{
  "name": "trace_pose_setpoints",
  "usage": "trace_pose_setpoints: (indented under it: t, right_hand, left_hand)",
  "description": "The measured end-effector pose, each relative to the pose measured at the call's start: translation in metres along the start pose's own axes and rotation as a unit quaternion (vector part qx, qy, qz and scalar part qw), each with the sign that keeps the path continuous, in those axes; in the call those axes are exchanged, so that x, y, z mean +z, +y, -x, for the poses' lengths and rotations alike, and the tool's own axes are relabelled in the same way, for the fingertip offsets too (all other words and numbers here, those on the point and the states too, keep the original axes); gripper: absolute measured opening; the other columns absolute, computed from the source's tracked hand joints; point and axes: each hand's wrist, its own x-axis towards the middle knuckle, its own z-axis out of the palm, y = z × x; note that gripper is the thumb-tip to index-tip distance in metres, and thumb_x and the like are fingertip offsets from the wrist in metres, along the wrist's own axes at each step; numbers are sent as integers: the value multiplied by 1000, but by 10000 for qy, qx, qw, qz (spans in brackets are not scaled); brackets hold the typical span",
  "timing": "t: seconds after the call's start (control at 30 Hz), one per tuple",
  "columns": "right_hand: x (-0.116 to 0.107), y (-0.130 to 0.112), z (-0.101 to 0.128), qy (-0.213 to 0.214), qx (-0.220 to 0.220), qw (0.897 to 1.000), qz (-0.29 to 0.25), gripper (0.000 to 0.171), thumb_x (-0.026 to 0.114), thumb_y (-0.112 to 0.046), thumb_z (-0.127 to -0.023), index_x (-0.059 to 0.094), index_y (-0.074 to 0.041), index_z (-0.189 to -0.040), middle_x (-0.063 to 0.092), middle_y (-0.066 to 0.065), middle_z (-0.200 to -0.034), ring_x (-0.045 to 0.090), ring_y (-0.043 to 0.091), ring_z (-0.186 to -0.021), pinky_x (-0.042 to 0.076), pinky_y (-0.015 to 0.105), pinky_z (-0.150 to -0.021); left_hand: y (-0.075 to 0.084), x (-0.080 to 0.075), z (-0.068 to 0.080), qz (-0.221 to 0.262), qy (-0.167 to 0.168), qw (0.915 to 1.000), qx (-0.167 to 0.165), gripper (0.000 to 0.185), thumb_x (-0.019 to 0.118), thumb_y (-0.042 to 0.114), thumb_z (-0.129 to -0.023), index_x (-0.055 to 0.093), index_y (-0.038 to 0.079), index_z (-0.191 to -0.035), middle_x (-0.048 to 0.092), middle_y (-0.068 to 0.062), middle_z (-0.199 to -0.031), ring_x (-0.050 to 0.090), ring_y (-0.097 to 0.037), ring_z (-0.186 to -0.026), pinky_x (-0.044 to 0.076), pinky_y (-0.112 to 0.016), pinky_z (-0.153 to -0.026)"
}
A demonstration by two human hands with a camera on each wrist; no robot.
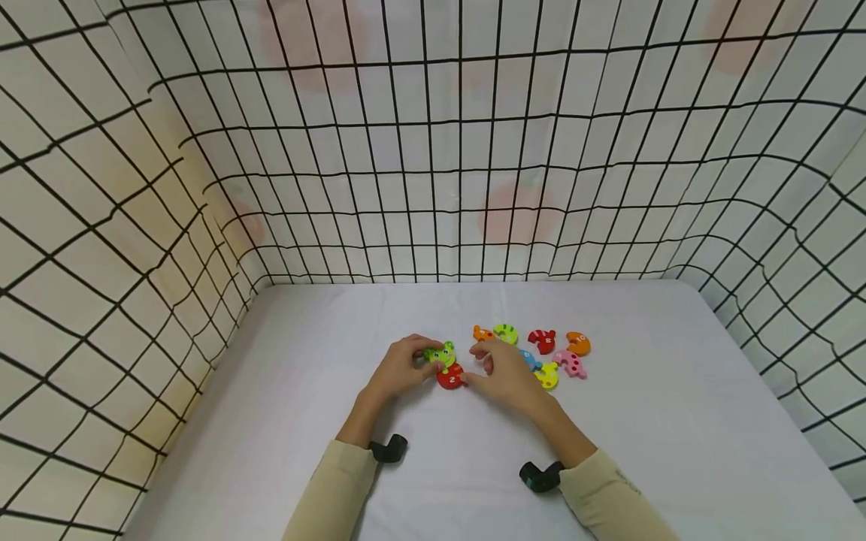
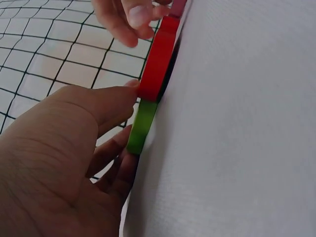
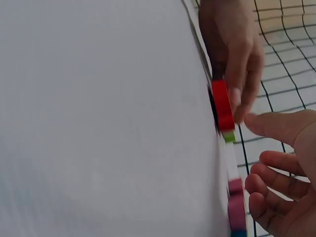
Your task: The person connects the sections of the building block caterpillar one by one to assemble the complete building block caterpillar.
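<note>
A green puzzle piece with a cartoon animal face [image 1: 441, 355] lies on the white cloth, joined edge to edge with a red piece marked 2 [image 1: 450, 378]. My left hand [image 1: 401, 368] grips the green piece, thumb on the near side and fingers round the far side. In the left wrist view the thumb tip reaches the seam between the green piece [image 2: 141, 127] and the red piece [image 2: 159, 59]. To the right, my right hand [image 1: 504, 376] has loosely bent, parted fingers and holds nothing. Its thumb tip is right by the red piece's edge.
Several coloured pieces lie beyond and right of my right hand: an orange one marked 10 [image 1: 578, 343], a red striped one [image 1: 543, 341], a pink spotted one [image 1: 571, 364] and a yellow one [image 1: 548, 376]. A black-grid curtain [image 1: 460, 165] borders the table.
</note>
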Motion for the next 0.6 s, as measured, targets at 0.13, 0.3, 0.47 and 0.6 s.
trace_pose_setpoints:
  t: [0.13, 0.3, 0.47, 0.6]
  right_hand:
    - [-15, 13, -4, 263, -114, 9994, 172, 41, 83, -29, -88, 70, -11, -123, 66, 3, -104, 55, 18, -85, 51, 25, -69]
    - [-28, 23, -16, 292, -140, 9992, 223, 39, 79, -24, -91, 69, -8, -125, 66, 9, -112, 55, 19, -82, 51, 23, -65]
    - [-31, 26, -30, 71, -335, 9985, 436, 40, 77, -23, -91, 68, -7, -127, 65, 14, -127, 57, 21, -85, 58, 31, -74]
    - [-28, 24, -38, -213, -150, 9975, 653, 46, 77, -26, -92, 65, -10, -134, 63, 13, -139, 61, 25, -103, 59, 43, -94]
  left_hand:
    - [0, -2, 0, -68, 34, 10000, 7, 33, 75, 23, -95, 73, 15, -126, 70, -6, -128, 65, -23, -118, 54, -42, -102]
    - [-1, -2, -1, -39, -59, 10000, 65, 31, 72, 22, -97, 72, 15, -128, 68, -7, -132, 62, -27, -126, 49, -47, -110]
    - [-2, 1, 0, -115, -129, 9998, 102, 37, 74, 29, -94, 71, 16, -129, 67, -7, -134, 59, -29, -129, 44, -51, -114]
    - [-1, 2, 1, -259, -234, 9994, 70, 56, 83, 42, -83, 69, 20, -132, 63, -5, -140, 54, -29, -132, 45, -53, -112]
